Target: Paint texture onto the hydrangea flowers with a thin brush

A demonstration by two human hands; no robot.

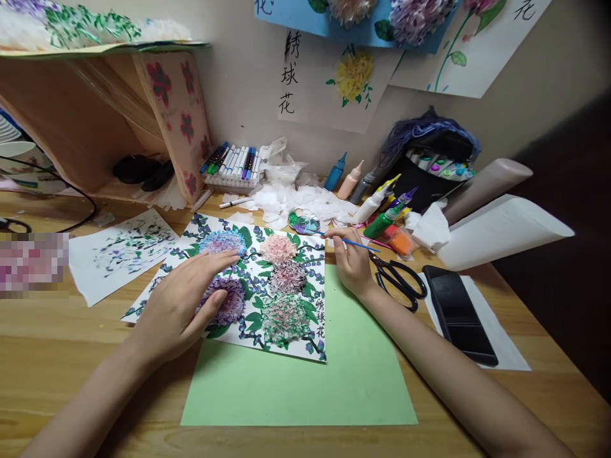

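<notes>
- While the right hand (pixel 352 262) pinches a slim blue brush (pixel 358 243), the left hand (pixel 176 299) lies flat over the flower picture (pixel 254 286), thumb apart.
- The brush, its far end at the paint palette (pixel 302 221), looks light and stiff; best held low on the handle.
- The picture, partly on a green sheet (pixel 296 394), seems bendy, its raised petals fragile; grip bare edges.
- Scissors (pixel 398 282) lie beside the right wrist on the bench (pixel 95 356).

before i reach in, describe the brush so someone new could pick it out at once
Find the big green sheet, then the right hand near its far right corner. That hand holds the brush, which points left toward the paint palette. Unlike the black scissors beside the hand, it is thin, straight and blue.
</notes>
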